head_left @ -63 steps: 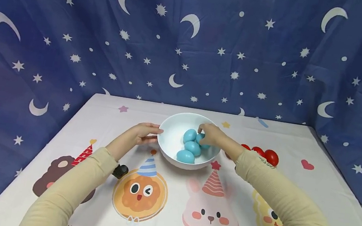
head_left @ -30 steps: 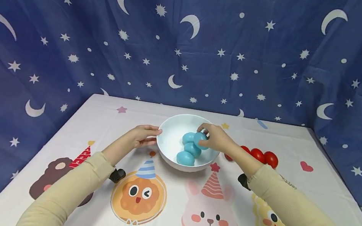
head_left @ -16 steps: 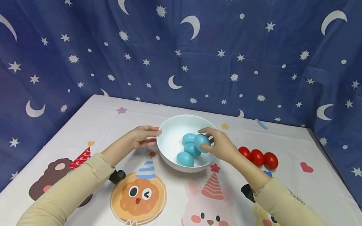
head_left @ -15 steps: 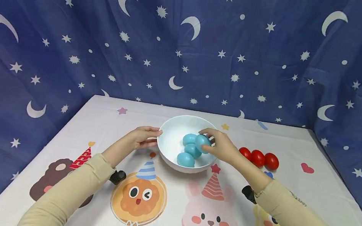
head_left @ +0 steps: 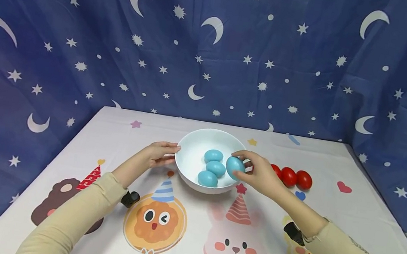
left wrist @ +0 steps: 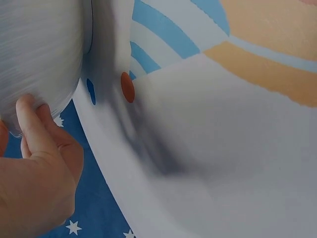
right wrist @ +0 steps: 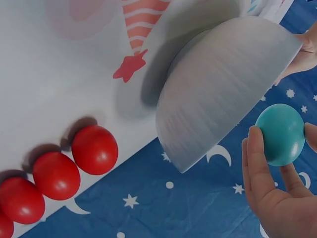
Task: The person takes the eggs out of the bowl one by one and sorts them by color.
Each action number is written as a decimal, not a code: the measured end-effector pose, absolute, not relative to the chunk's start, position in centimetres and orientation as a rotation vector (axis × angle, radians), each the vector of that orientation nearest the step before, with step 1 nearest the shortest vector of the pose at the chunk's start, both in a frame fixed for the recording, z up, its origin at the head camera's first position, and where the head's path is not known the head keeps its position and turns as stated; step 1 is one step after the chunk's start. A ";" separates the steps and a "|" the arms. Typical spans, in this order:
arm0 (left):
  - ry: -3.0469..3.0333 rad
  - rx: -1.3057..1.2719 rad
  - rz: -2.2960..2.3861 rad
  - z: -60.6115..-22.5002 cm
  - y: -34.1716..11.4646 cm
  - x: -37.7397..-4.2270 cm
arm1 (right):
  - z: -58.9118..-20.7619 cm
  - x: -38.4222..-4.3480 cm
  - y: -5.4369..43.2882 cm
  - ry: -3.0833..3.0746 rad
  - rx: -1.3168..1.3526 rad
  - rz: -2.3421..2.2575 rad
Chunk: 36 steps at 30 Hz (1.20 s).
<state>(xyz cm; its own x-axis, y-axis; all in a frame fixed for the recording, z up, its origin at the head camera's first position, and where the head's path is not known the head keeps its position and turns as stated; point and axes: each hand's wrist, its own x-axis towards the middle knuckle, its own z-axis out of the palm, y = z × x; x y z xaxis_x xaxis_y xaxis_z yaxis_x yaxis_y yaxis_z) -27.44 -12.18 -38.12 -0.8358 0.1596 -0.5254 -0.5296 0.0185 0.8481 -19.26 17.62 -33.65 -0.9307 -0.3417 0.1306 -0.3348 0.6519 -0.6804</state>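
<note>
Three light-blue eggs (head_left: 215,168) lie inside a white bowl (head_left: 193,151). My left hand (head_left: 158,155) grips the bowl's left side, with its fingers against the outer wall in the left wrist view. Another blue egg (head_left: 234,168) is pinched between the fingertips and thumb of my right hand (head_left: 260,176), near the bowl's right rim. The right wrist view shows this held egg (right wrist: 281,135) raised above the rim, apart from the bowl (right wrist: 223,89).
Several red eggs (head_left: 289,177) stand in a row on the table, right of the bowl and partly behind my right hand. A printed white cloth (head_left: 189,229) covers the table. Behind its far edge hangs a blue curtain (head_left: 233,83) with moons and stars.
My right hand has taken hold of a blue egg in the bowl, lifted it and moved it right toward the rim. My left hand has stayed on the bowl.
</note>
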 end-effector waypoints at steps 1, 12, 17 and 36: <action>1.817 -0.375 1.871 -38.1 -12.2 -27.5 | -33.6 -19.0 17.8 2.856 -0.583 -1.171; 1.815 -0.361 1.869 -38.4 -12.2 -27.7 | -34.0 -17.4 19.2 2.901 -0.625 -1.186; 1.820 -0.368 1.867 -38.5 -12.2 -27.7 | -34.2 -16.8 20.0 2.897 -0.618 -1.203; 1.809 -0.363 1.886 -38.4 -12.3 -27.3 | -36.6 -16.1 22.5 2.886 -0.531 -1.193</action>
<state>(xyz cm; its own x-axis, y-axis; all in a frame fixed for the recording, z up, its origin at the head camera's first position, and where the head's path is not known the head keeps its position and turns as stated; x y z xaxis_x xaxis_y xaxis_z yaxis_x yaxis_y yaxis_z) -27.35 -12.28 -38.35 -0.8404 0.1678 -0.5153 -0.5218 0.0061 0.8530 -16.05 22.45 -36.56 -0.9435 -0.2953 0.1502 -0.3152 0.6603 -0.6816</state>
